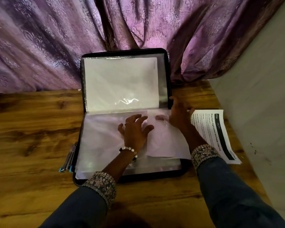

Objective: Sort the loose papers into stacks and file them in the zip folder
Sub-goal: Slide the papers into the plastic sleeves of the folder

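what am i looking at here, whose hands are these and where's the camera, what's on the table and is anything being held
There is no machine here. This is one picture from a camera worn on a person's head, looking forward and down, so the two arms reach in from the bottom.

On the wooden table lies an open black zip folder with clear plastic sleeves; the far sleeve holds white paper. The left hand lies flat, fingers spread, on the near sleeve. The right hand works a white sheet into that sleeve, one finger showing under the plastic; its exact grip is hard to tell. A printed sheet lies to the right, partly under the right arm, and some pens lie at the folder's left edge. A purple curtain hangs behind.
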